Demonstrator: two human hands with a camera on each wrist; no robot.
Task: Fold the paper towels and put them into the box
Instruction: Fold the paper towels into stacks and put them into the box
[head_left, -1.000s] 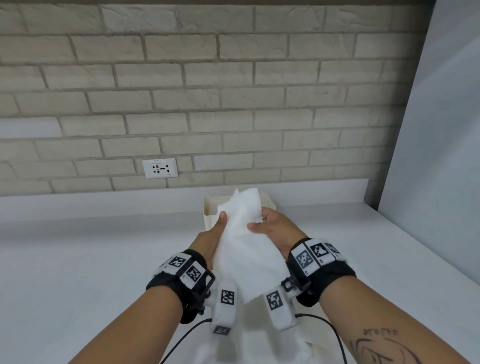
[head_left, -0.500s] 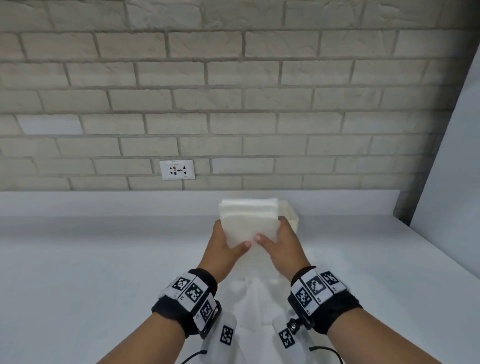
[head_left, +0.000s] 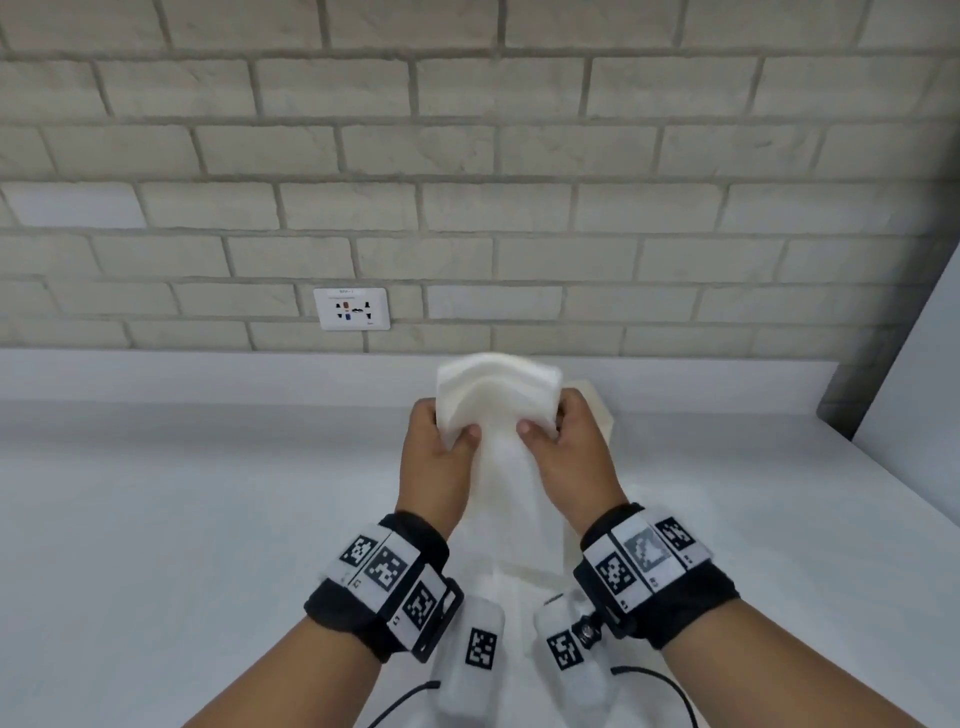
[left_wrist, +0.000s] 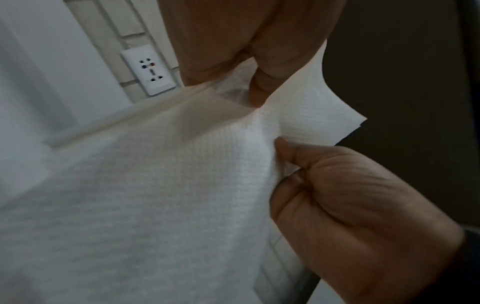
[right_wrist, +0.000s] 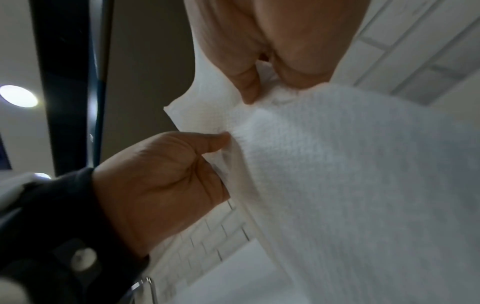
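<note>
Above a white counter (head_left: 182, 493), the left hand (head_left: 434, 457) and right hand (head_left: 563, 457) each pinch a side of a folded paper towel (head_left: 496, 395), thumbs on its near face, holding it raised with a loose sheet trailing below. Just beyond, partly hidden, stands the cream box (head_left: 597, 410) before the brick wall (head_left: 467, 182). Folding looks nearly done; placing it in the box remains.

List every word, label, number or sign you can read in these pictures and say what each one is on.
No text can be read.
Wall socket plate: a small line of print along its top edge and a mark at its lower right, both too small and blurred to read.
Wristband markers: black-and-white square code patterns, with tiny characters beside them, illegible.
Paper towel, held by left hand and right hand: no print.
</note>
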